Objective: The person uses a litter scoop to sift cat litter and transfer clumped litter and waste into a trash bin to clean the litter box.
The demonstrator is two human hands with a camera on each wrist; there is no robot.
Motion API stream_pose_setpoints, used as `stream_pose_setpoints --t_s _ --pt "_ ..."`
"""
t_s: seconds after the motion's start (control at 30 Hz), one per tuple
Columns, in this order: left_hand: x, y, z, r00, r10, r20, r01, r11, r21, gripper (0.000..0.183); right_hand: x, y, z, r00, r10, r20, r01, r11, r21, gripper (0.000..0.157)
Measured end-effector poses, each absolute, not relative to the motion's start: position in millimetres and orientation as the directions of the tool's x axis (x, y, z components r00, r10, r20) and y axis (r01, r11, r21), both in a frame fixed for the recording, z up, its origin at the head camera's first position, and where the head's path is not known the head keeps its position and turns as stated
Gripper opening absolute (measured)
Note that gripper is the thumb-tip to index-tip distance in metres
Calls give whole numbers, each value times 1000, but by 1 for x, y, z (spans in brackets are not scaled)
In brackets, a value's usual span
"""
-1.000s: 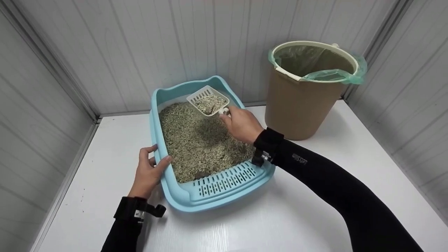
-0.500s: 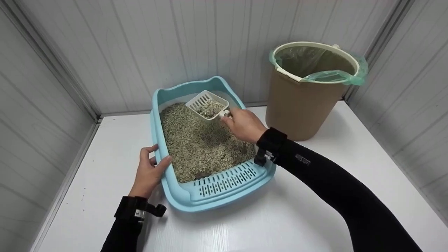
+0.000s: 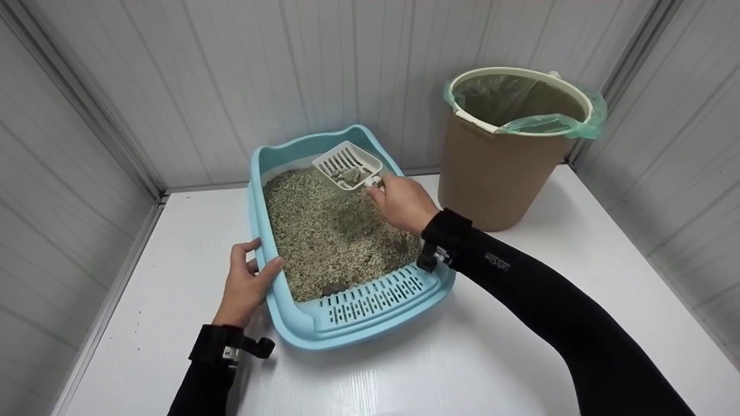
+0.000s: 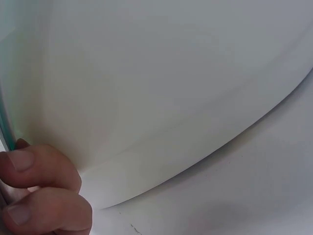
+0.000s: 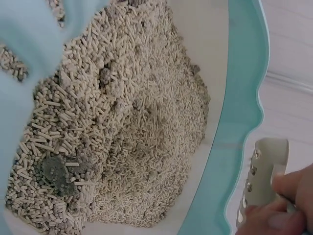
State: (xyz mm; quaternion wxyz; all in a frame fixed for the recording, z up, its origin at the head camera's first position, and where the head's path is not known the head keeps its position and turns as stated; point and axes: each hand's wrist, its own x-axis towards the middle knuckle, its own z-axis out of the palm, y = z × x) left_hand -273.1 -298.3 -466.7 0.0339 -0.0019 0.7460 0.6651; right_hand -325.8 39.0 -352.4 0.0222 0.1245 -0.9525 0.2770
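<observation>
White scoop (image 3: 346,159) holding litter (image 3: 350,175), gripped in right hand (image 3: 404,205), raised near back right corner of blue tray (image 3: 258,216); left hand (image 3: 244,286) pinches tray's left edge.

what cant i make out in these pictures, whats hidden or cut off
Scoop: in the head view, the right hand hides most of its handle.
Bin: in the head view, its own front wall hides the bottom inside.
Litter tray: in the head view, litter covers most of its floor.
Left hand: in the left wrist view, cut off by the left and bottom edges.
</observation>
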Motion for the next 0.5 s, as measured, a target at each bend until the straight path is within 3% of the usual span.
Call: stream_pose_setpoints --t_s 0.5 --pt "-274 -298 -465 -998 44 -48 -43 117 992 73 -328 43 -346 -974 -209 86 -223 816 -534 37"
